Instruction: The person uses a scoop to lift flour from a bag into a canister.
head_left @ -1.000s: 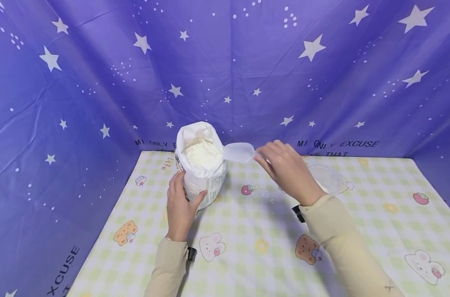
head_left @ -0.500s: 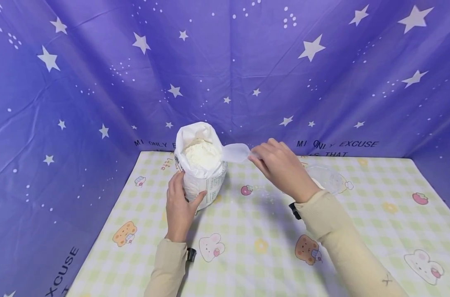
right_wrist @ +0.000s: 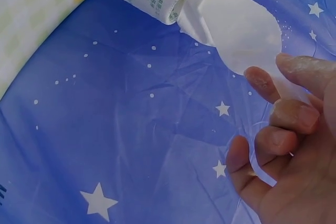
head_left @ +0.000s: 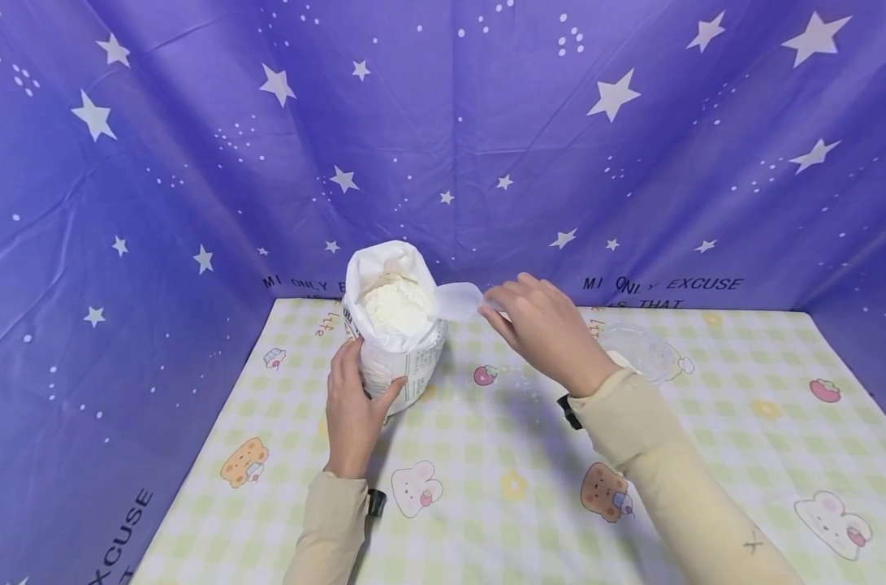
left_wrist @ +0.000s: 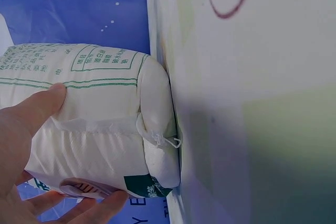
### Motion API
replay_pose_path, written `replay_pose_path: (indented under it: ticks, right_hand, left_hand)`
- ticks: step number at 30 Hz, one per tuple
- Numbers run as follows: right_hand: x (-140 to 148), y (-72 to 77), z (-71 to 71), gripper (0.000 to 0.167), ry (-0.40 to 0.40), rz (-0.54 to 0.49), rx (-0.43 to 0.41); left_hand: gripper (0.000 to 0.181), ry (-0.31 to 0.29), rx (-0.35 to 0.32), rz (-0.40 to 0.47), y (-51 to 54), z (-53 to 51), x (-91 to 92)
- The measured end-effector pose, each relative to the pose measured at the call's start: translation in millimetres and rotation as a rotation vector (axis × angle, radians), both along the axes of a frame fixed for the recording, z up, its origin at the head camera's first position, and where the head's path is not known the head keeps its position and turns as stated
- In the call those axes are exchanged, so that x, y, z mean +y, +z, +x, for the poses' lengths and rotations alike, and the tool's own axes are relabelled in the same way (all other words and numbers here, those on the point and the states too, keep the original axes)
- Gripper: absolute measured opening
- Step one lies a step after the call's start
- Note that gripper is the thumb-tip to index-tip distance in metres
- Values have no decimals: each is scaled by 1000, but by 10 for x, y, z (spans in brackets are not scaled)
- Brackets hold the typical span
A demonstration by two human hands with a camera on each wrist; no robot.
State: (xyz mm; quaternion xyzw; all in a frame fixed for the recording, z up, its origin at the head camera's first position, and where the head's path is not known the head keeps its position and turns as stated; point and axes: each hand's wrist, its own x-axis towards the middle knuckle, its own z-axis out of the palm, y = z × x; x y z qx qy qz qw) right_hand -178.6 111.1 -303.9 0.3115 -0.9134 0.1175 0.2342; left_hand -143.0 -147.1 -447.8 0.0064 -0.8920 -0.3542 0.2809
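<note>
A white cloth bag (head_left: 395, 378) with green print stands upright, its top spread wide and pale flour (head_left: 399, 305) heaped inside. My left hand (head_left: 355, 414) grips it low on the near left; in the left wrist view the thumb lies on the printed side and the fingers (left_wrist: 107, 208) curl round the opposite side. My right hand (head_left: 545, 329) pinches the handle of a translucent plastic scoop (head_left: 459, 300) between thumb and fingertips. The scoop's front end meets the bag's right rim, and its tip is hard to make out. White powder clings to the right thumb (right_wrist: 310, 72).
A clear, shallow plastic bowl (head_left: 654, 355) with some white powder sits behind the right forearm, partly hidden. Specks of powder dot the checked tablecloth (head_left: 486, 455) between bag and bowl. A blue starry curtain (head_left: 443, 122) closes off the back and sides.
My right hand and the scoop have moved left, bringing the scoop's front end further over the bag's rim. The left hand and the bag have stayed in place.
</note>
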Motion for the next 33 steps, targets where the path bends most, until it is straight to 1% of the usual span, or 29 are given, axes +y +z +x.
replay_pose_path:
  ticks: [4, 14, 24, 28, 33]
  right_hand:
    - [-23, 13, 3, 29, -13, 3, -21]
    - [-79, 15, -26, 29, -26, 31, -39]
    - [-149, 28, -50, 23, -58, 45, -17]
    - [-183, 38, -61, 21, -73, 52, -47]
    - [-241, 60, -67, 20, -74, 56, -88]
  left_hand:
    - [84, -2, -7, 1, -2, 1, 1]
    - [84, 2, 11, 1, -12, 15, -9]
    - [84, 1, 3, 3, -11, 2, -3]
    - [85, -1, 0, 4, -5, 0, 1]
    - [85, 0, 0, 5, 0, 0, 1]
